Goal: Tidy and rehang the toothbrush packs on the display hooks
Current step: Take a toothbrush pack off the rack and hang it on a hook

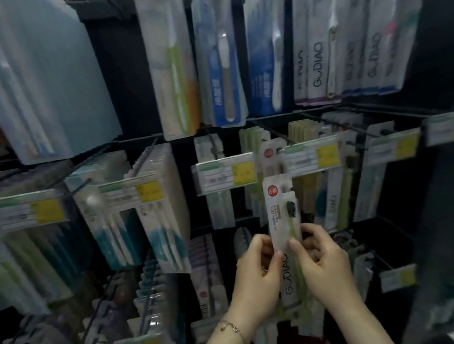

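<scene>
In front of the middle display hooks (pixel 274 132), toothbrush packs (pixel 281 216) held upright, left hand (pixel 258 275) pinching the left edge with curled fingers, right hand (pixel 325 261) pinching the right edge, yellow price tags (pixel 243 173) just behind, other hanging packs (pixel 164 212) all around.

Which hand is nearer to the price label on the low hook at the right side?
Right. The right hand grips the toothbrush packs left of the price label; the left hand holds them from the farther side.
</scene>
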`<state>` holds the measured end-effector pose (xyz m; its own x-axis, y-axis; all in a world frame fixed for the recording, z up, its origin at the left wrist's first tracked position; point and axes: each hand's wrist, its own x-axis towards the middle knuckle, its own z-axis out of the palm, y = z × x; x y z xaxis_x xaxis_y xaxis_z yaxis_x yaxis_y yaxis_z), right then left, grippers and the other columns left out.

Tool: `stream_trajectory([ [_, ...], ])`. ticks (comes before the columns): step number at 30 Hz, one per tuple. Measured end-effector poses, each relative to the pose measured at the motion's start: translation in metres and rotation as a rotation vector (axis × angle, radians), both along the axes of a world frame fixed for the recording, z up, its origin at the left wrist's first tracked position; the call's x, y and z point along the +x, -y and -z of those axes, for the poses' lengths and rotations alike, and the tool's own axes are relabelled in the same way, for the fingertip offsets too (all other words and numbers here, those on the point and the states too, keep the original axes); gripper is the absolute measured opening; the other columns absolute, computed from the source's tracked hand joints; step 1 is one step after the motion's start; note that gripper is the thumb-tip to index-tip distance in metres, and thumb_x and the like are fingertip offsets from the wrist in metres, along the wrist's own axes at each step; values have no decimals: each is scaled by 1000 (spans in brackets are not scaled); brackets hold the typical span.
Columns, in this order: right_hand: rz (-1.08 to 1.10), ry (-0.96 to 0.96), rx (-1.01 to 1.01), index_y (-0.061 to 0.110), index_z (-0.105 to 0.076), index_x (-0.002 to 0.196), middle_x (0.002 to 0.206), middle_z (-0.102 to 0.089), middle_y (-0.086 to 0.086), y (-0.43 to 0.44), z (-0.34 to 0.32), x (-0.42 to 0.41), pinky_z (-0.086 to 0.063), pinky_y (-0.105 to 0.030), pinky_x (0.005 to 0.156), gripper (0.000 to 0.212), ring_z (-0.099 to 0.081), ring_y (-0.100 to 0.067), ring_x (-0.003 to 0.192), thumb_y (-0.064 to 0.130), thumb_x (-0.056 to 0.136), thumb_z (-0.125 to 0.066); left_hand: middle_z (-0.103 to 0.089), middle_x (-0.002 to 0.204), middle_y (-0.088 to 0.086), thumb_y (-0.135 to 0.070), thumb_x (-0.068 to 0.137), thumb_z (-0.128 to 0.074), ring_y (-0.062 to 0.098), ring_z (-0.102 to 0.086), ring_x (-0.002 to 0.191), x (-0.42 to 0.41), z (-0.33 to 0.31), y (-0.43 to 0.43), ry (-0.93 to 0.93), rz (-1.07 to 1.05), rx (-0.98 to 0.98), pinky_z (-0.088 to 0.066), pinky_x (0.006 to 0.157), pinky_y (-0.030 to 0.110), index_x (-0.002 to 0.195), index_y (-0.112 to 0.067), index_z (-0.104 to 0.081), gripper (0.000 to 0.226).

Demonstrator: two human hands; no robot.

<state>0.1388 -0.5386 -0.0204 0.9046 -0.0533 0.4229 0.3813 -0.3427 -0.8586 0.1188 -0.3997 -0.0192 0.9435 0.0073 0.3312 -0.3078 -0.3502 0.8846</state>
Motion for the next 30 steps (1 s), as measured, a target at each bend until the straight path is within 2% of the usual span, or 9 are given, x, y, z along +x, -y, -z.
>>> stream_trajectory([
  [3, 19, -1, 23, 35, -59, 99, 70, -66, 9, 33, -1, 9, -45, -7, 54, 14, -64, 4, 67, 24, 93, -64, -68, 92, -7, -28, 100, -58, 9, -64, 85, 15, 4, 34, 28, -14, 38, -56, 82, 40, 100, -29, -58, 1],
  [7, 51, -11, 29, 33, -57, 106, 78, -65, 13, 75, -2, 22, -46, -6, 59, 16, -62, 10, 75, 26, 93, -63, -68, 93, -8, -26, 101, -57, 10, -65, 85, 33, 3, 78, 41, 10, 18, -56, 81, 37, 99, -31, -57, 6],
  [10, 69, 10, 53, 30, -58, 108, 79, -67, 14, 103, -5, 31, -46, -5, 58, 16, -63, 9, 72, 22, 94, -62, -69, 94, -7, -27, 101, -56, 13, -66, 85, 46, 1, 108, 29, 31, 15, -57, 82, 44, 103, -32, -57, 5],
  [14, 98, 22, 39, 35, -56, 106, 79, -66, 14, 133, -13, 44, -45, -4, 59, 16, -62, 10, 73, 24, 95, -61, -70, 97, -7, -34, 100, -55, 12, -67, 90, 65, -4, 139, 19, 37, 40, -56, 87, 45, 106, -32, -55, 6],
  [18, 139, 26, 8, 38, -55, 104, 76, -66, 11, 153, -19, 57, -44, -5, 60, 14, -61, 7, 72, 27, 95, -59, -68, 94, -8, -31, 102, -53, 6, -64, 86, 75, -13, 160, 28, 61, 64, -56, 84, 36, 106, -31, -54, 4],
  [23, 173, 36, -7, 35, -56, 108, 78, -64, 13, 168, -27, 69, -43, -9, 55, 13, -59, 10, 71, 29, 97, -57, -69, 98, -9, -27, 102, -53, 5, -66, 89, 87, -25, 180, 45, 59, 32, -58, 83, 35, 108, -29, -56, 7],
  [30, 207, 70, -52, 26, -56, 117, 82, -64, 9, 176, -43, 86, -37, -15, 55, 19, -59, -1, 73, 31, 100, -49, -68, 101, -5, -24, 102, -55, 11, -66, 94, 108, -40, 198, 109, 35, -5, -58, 86, 39, 111, -26, -58, 10],
])
